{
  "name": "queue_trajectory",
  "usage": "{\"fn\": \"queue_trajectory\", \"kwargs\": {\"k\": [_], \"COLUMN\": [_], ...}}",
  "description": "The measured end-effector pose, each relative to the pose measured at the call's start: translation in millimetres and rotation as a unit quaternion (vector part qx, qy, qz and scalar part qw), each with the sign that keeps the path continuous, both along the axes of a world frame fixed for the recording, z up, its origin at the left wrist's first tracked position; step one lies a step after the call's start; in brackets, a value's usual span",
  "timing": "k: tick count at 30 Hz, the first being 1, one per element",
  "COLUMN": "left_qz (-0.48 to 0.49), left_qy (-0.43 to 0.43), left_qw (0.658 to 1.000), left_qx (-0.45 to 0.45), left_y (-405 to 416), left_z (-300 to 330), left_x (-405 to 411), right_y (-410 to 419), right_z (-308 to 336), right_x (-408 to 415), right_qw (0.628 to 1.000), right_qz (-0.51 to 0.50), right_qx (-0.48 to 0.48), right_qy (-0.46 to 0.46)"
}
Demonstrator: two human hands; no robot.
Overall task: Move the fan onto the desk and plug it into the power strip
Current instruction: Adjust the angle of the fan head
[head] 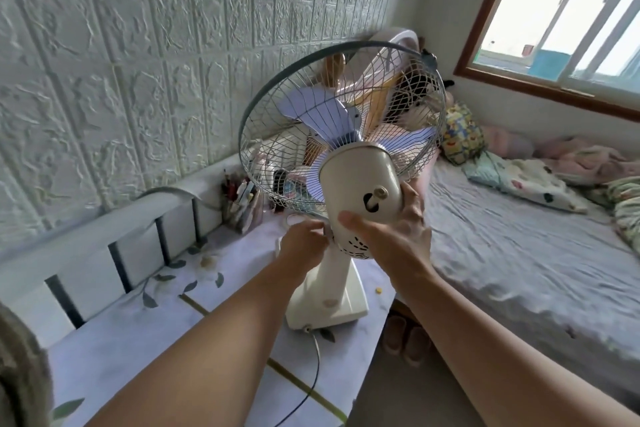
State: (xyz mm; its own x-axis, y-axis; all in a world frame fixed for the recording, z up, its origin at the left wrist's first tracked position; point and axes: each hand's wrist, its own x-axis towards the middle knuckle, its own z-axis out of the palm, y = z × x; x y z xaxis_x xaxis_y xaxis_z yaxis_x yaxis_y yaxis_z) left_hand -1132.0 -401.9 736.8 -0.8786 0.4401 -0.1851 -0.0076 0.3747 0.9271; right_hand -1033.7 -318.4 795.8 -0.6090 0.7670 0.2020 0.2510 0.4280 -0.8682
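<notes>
A cream table fan with pale blue blades and a wire cage stands on the desk, its base near the desk's right edge and its head tilted up and away. My right hand grips the back of the motor housing, thumb on its near side. My left hand holds the neck just below the cage, fingers curled round it. The fan's dark cord runs from the base toward me across the desk. No power strip shows.
A textured white wall stands on the left, with a white rail along the desk's far side. A pen holder and clutter sit behind the fan. A bed lies to the right, slippers on the floor between, and a window beyond.
</notes>
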Motion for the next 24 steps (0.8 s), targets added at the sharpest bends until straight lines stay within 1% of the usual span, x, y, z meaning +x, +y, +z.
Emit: {"fn": "queue_trajectory", "kwargs": {"k": [3,8,10,13,17,19,20,22,24], "left_qz": [0.006,0.027,0.029,0.032,0.041,0.045,0.047,0.060,0.070], "left_qy": [0.036,0.104,0.147,0.197,0.230,0.212,0.175,0.074,-0.004], "left_qw": [0.999,0.993,0.986,0.977,0.969,0.974,0.983,0.995,0.996], "left_qx": [-0.006,-0.053,-0.078,-0.077,-0.082,-0.065,-0.037,0.028,0.062], "left_y": [6.4,10.9,10.3,9.6,10.8,11.7,12.1,12.2,13.9], "left_z": [-3.3,-8.2,-8.9,-11.4,-13.4,-15.1,-15.3,-13.2,-9.5], "left_x": [-4.5,-11.1,-11.1,-11.9,-11.5,-12.0,-12.1,-13.5,-17.0], "right_y": [0.7,1.5,-0.1,-2.1,-2.5,-2.8,-2.8,-2.9,-2.2], "right_z": [-0.2,-0.6,-0.3,-0.4,0.4,0.4,0.3,-0.1,-0.3], "right_x": [0.8,1.3,0.6,1.0,1.7,1.7,1.9,2.0,1.5], "right_qw": [1.000,1.000,1.000,1.000,1.000,1.000,1.000,1.000,1.000], "right_qz": [-0.003,0.001,0.000,-0.004,-0.005,-0.003,-0.001,0.002,0.003], "right_qx": [-0.003,-0.011,-0.015,-0.015,-0.019,-0.019,-0.019,-0.017,-0.018], "right_qy": [0.008,0.011,0.014,0.012,0.011,0.011,0.013,0.014,0.010]}}
